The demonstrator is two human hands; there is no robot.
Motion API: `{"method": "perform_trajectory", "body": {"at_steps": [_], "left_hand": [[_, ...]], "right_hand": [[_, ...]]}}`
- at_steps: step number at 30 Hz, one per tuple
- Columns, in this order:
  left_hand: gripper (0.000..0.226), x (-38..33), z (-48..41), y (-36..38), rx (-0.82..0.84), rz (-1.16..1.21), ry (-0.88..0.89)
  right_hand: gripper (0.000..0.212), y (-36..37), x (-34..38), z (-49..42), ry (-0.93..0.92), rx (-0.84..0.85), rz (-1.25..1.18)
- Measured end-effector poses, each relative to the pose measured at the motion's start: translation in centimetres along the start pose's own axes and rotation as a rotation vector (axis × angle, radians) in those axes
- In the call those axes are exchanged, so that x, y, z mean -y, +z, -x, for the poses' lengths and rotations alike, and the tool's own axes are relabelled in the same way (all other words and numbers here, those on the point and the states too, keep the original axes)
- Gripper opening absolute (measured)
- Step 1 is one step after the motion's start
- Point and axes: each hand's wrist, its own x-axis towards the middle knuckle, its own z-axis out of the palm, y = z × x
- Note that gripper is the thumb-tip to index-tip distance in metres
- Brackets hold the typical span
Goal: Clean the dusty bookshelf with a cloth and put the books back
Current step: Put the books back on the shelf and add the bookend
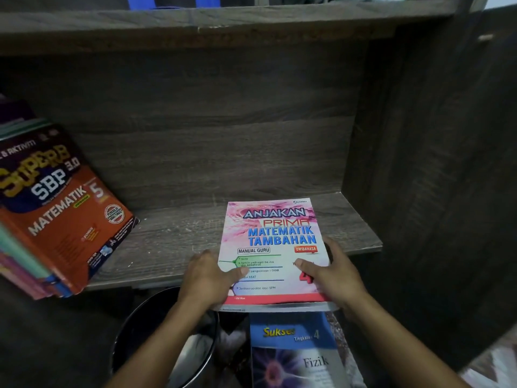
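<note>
1. Thumb of the left hand point(208, 278) pressed flat on the cover at the left edge of the pink book point(272, 242); other fingers curled under that edge, mostly hidden.
2. Thumb of the right hand point(337, 275) laid on the cover by the near right corner, beside the red "4"; remaining fingers wrapped round the right edge, tips out of sight beneath.
3. Pink book, titled "Anjakan Prima Matematik Tambahan", face up and pinched from both sides; far half over the shelf board point(173, 236), right of its middle, near end jutting past the front edge. Resting on the board or held just above it: cannot tell.
4. Pale strip along the near underside of the cover: own pages or a second volume, cannot tell.
5. Below the board, near and left: round black bin point(140, 326), open-topped, left forearm crossing over its rim; inside, a pale crumpled mass point(195, 345), too dim to identify.
6. Just right of the bin, under the pink book's near end: blue Fizik book point(293, 357), face up, marked "Sukses".
7. At the left end of the same board: leaning stack of books point(25, 264), orange Matematik book point(64, 214) uppermost, near ends overhanging the front edge, well apart from the pink book.
8. Right of the board: dark side panel point(419, 191); above: upper shelf board point(223, 23).
</note>
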Motion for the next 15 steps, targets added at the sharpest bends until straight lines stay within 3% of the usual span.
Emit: {"method": "perform_trajectory", "body": {"at_steps": [8, 10, 13, 15], "left_hand": [[0.024, -2.1, -0.4, -2.8, 0.156, -0.108, -0.155], [0.016, -2.3, -0.9, -3.2, 0.274, 0.154, -0.172], [0.027, -3.0, -1.1, -4.2, 0.517, 0.685, -0.304], [0.023, -3.3, -0.9, -5.0, 0.593, 0.831, -0.347]], "right_hand": [[0.061, -0.2, -0.3, -0.3, 0.045, 0.073, -0.076], [0.052, -0.3, -0.2, -0.5, 0.049, 0.084, -0.077], [0.028, -0.5, -0.2, -0.5, 0.071, 0.095, -0.123], [0.019, -0.7, -0.2, -0.5, 0.081, 0.109, -0.167]]}}
